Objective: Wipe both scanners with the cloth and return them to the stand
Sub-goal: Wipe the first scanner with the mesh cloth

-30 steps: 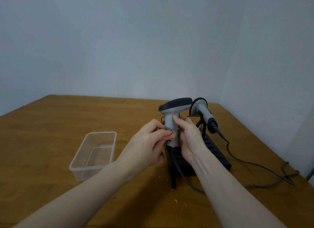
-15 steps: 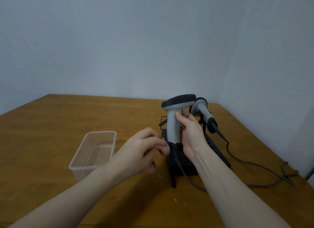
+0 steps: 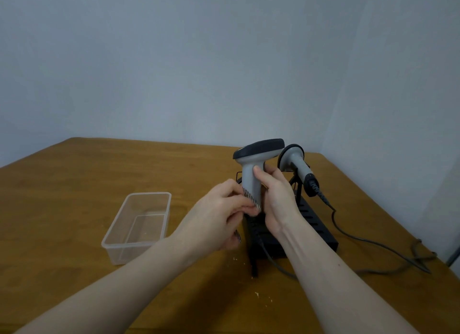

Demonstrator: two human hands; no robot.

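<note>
My right hand grips the grey handle of a scanner with a black top, holding it upright above the black stand. My left hand pinches a small black-and-white patterned cloth and presses it against the left side of that handle. A second grey scanner rests tilted on the stand's wire holder just behind, its cable trailing off to the right.
A clear plastic tub sits on the wooden table left of my hands. Both scanner cables lie across the table's right side. A wall corner rises close behind the stand. Small crumbs lie near the front.
My left hand dropped away from the handle with the cloth, then came back up; the cloth touches the handle again. The right hand raised the scanner slightly.
</note>
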